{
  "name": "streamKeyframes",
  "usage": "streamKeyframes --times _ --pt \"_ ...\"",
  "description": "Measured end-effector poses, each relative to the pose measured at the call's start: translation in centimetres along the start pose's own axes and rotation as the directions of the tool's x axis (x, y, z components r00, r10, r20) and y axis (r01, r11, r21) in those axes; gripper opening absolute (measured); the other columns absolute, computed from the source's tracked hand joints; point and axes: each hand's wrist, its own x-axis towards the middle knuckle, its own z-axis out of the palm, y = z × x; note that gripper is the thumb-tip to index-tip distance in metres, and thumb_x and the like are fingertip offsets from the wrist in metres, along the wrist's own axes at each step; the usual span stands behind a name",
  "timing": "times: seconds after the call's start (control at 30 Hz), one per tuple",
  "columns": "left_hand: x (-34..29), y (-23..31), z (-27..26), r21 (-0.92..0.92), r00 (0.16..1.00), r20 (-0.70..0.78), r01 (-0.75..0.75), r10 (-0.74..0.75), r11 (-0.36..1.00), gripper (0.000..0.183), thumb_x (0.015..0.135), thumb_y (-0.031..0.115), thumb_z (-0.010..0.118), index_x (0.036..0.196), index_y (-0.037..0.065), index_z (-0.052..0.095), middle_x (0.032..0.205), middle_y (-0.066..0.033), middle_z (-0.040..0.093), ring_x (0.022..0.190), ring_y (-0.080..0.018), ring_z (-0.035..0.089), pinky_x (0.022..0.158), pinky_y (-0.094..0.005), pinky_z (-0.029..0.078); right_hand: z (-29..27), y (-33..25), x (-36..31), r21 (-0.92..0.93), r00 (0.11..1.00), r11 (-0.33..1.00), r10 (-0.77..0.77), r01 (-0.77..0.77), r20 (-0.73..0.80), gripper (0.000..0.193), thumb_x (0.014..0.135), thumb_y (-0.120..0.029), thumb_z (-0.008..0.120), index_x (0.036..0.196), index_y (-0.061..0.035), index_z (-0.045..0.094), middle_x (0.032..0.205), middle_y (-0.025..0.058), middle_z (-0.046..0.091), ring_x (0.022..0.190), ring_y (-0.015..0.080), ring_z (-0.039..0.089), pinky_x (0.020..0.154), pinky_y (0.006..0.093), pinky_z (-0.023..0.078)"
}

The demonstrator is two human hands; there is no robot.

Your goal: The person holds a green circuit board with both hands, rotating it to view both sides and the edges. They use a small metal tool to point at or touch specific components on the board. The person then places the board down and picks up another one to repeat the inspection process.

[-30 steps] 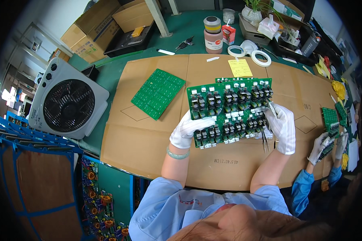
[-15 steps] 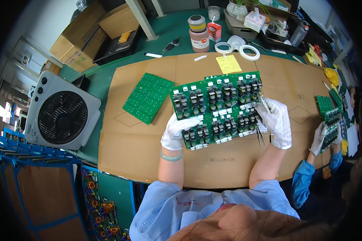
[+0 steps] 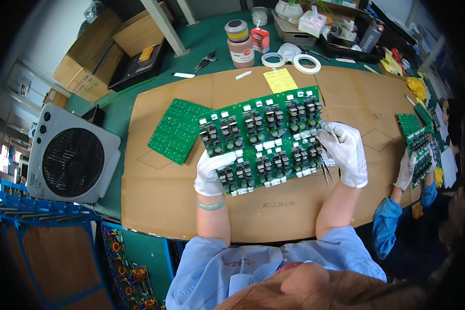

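Both my hands wear white gloves and hold up a large green circuit board panel (image 3: 261, 144) crowded with black parts and white connectors. My left hand (image 3: 210, 173) grips its left edge, thumb across the front face. At the right edge my right hand (image 3: 345, 152) is closed, fingers pinched against the board. A slim metallic piece shows between those fingers. Below them the points of tweezers (image 3: 326, 174) stick out beside the board; whether my hand holds them or they lie underneath, I cannot tell. A flat green bare board panel (image 3: 176, 132) lies on the cardboard to the left.
Brown cardboard (image 3: 274, 219) covers the green bench. At the back stand a bottle (image 3: 241, 51), a red drink carton (image 3: 260, 40), tape rolls (image 3: 307, 64) and a yellow slip (image 3: 280, 80). A grey fan (image 3: 73, 155) is at left. Right, a co-worker's gloved hands hold another board (image 3: 421, 155).
The whole view has shifted slightly, so most things sit further left in the picture. The held board tilts a little more, its left side lower. Both hands keep their grip.
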Motion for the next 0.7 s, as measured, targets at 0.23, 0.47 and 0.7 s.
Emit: streamKeyframes --times 0.23,0.47,0.7 --pt "-0.9 -0.9 -0.8 0.039 0.994 -0.039 0.105 -0.104 0.994 0.01 0.074 0.005 0.062 0.08 -0.002 0.068 0.094 -0.0184 0.067 0.087 -0.0281 0.066 0.079 -0.0373 0.053 -0.1 -0.8 0.1 -0.038 0.997 0.996 -0.077 0.077 0.002 0.017 0.076 -0.009 0.069 0.085 0.0042 0.065 0.072 0.0154 0.062 0.061 0.0263 0.055 0.059 0.0325 0.045" --pt "-1.3 -1.5 -1.9 0.223 0.998 0.016 -0.07 0.069 0.972 0.014 0.082 0.008 0.057 0.077 -0.001 0.066 0.078 -0.0115 0.069 0.076 -0.0228 0.066 0.076 -0.0344 0.052 -0.2 -0.6 0.0 0.022 0.998 0.998 -0.055 0.056 -0.014 0.019 0.076 -0.012 0.071 0.087 0.0026 0.066 0.069 0.0139 0.059 0.057 0.0225 0.052 0.055 0.0317 0.043" --pt "-3.9 -3.3 -2.5 -0.146 0.977 -0.099 0.174 -0.189 0.974 0.01 0.08 -0.004 0.057 0.088 -0.003 0.063 0.103 -0.0197 0.063 0.088 -0.0226 0.063 0.073 -0.0346 0.054 -0.3 -1.2 -0.2 0.322 0.986 0.932 0.157 -0.168 0.061 0.019 0.081 -0.017 0.07 0.084 0.0012 0.066 0.063 0.0017 0.054 0.055 0.0066 0.045 0.048 0.0239 0.036"
